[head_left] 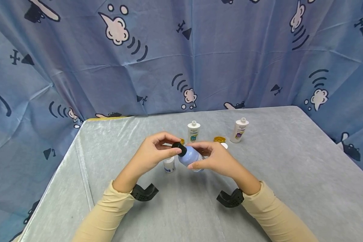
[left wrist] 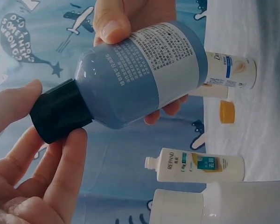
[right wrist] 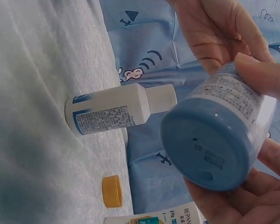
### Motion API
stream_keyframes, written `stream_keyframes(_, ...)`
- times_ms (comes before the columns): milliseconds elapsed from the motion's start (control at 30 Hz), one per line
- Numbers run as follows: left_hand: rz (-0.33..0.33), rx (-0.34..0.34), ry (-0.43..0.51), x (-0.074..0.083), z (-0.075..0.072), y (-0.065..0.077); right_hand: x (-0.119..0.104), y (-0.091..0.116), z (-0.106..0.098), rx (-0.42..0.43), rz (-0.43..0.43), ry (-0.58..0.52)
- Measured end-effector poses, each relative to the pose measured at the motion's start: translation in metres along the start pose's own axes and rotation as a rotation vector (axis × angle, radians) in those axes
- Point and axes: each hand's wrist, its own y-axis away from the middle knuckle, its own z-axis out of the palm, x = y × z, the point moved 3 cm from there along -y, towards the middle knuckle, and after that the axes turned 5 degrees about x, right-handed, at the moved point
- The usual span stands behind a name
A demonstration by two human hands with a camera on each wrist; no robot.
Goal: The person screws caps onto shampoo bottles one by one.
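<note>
A blue bottle with a black cap is held tilted above the table, between both hands. My left hand pinches the cap between thumb and fingers; the left wrist view shows the dark cap seated on the bottle's neck. My right hand grips the body, its thumb across the printed label. In the right wrist view the bottle's base faces the camera. Just under the left hand stands a small white bottle, capped in white.
Two white bottles with bare necks stand farther back, one with a teal label, one with a purple label. A yellow cap lies between them, another yellow cap behind the left hand. A white top shows behind the right hand.
</note>
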Motion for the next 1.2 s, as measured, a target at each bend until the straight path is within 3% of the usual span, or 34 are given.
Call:
stream_keyframes(267,0.117,-0.062,0.022,0.003,0.002,0.001,0.001,0.0,-0.002,-0.005,0.012,0.012)
stream_keyframes(433,0.211,-0.083,0.003,0.007,0.002,0.004,0.0,0.0,-0.002,-0.016,0.017,0.001)
stream_keyframes(533,0.232,-0.085,-0.025,0.008,0.002,0.005,-0.001,0.0,-0.001,-0.024,0.014,-0.007)
stream_keyframes(767,0.184,-0.022,-0.063,0.01,-0.001,0.004,0.0,0.0,-0.002,-0.002,0.014,0.009)
stream_keyframes(1033,-0.013,0.044,-0.094,0.004,-0.002,0.001,-0.001,0.0,-0.001,-0.004,0.004,0.0)
stream_keyframes(1200,-0.014,0.035,-0.044,0.003,0.0,0.001,-0.002,0.001,-0.002,-0.002,0.012,-0.015)
